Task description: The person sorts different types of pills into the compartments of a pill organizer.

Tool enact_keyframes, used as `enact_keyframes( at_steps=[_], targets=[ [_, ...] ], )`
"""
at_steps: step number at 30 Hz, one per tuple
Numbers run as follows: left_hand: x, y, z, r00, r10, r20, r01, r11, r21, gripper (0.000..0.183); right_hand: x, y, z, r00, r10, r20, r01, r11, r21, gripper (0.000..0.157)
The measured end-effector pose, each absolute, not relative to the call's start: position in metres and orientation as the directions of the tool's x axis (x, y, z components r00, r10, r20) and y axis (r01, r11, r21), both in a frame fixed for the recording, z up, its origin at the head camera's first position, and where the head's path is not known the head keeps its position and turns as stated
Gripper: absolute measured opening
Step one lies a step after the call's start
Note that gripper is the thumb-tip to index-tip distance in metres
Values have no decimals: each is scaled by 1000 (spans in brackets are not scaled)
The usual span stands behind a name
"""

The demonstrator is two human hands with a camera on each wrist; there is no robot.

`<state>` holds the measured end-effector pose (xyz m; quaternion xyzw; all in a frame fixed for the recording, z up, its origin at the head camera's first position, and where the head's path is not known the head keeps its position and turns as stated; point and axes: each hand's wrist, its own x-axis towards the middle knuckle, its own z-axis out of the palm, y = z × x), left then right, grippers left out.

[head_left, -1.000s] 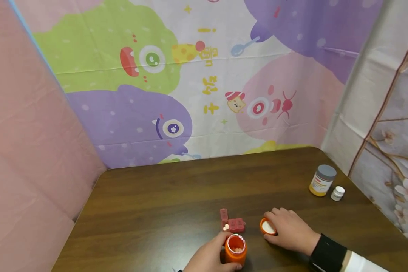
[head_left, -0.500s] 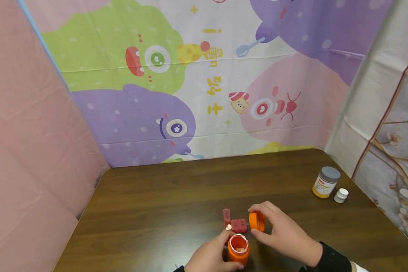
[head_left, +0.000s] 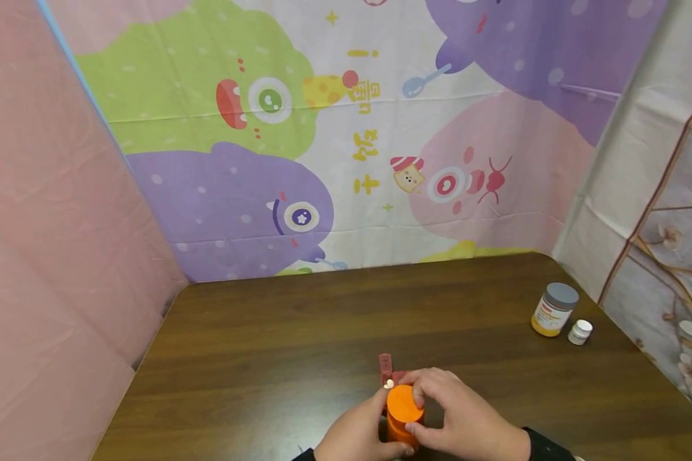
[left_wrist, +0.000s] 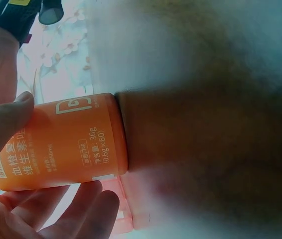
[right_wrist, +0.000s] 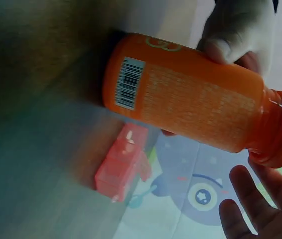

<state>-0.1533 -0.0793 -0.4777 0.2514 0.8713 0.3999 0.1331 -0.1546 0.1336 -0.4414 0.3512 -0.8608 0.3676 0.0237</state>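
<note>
"What did the orange bottle (left_wrist: 71, 142) say?"
"'36g (0.6g×60)', with Chinese words. It was at the table's (head_left: 236, 358) six o'clock."
"Who held it?"
"The left hand (head_left: 353, 429); the right hand (head_left: 466, 415) pinched its cap (head_left: 403, 403)."

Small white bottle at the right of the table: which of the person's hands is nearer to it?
Right. In the head view, the right hand, on the orange lid, is left of and below the white bottle; the left hand, gripping the orange bottle, is farther left.

Pale glare on the table (head_left: 300, 384), wrist views hazy
</note>
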Motion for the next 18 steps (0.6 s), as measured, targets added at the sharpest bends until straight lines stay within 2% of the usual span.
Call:
enact_keyframes(
  at_steps=[5, 10, 15, 18],
  targets=[
    [-153, -80, -476, -840, 541, -32, 332, 560, 759, 71, -155, 136, -444, -705, -640, 306, -674, 472, -568, 31],
    [-151, -81, -476, -842, 539, -15, 353, 571, 741, 69, -157, 134, -442, -696, -662, 279, -683, 490, -541, 26],
    [-150, -81, -478, -839, 542, 33, 397, 570, 719, 71, -156, 127, -442, -694, -658, 292, -705, 541, -458, 40],
    [-150, -81, -479, -833, 551, 51, 414, 560, 718, 72, -154, 124, -442, -720, -634, 282, -686, 587, -431, 44]
  ],
)
